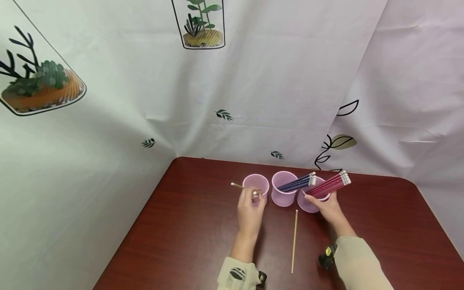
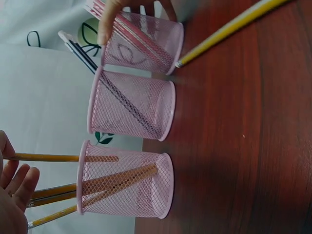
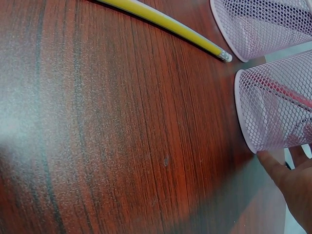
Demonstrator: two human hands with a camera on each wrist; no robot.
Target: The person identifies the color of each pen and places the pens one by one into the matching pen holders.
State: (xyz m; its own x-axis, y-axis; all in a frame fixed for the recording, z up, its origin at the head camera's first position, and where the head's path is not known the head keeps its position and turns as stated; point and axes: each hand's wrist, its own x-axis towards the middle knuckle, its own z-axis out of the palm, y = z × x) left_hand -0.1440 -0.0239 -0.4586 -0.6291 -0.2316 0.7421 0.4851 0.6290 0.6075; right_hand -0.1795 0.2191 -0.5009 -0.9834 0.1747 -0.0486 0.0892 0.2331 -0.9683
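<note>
Three pink mesh pencil cups stand in a row. My left hand (image 1: 251, 209) is over the left cup (image 1: 256, 181), pinching a yellow pencil (image 2: 53, 158) whose lower end is inside it. Several more yellow pencils (image 2: 53, 194) lean in that cup. The middle cup (image 1: 283, 198) holds dark blue pencils (image 1: 295, 184), eraser ends up and tilted right. My right hand (image 1: 331, 209) grips the right cup (image 1: 307, 204), thumb at the rim in the head view; it contains red pencils (image 1: 330, 184). A single yellow pencil (image 1: 294, 241) lies on the table in front of the cups.
The dark red-brown wooden table (image 1: 174, 225) has rounded back corners. Behind it and to the left hangs a white cloth (image 1: 282, 88) printed with plants. A dark device (image 1: 327, 257) is strapped at the right wrist.
</note>
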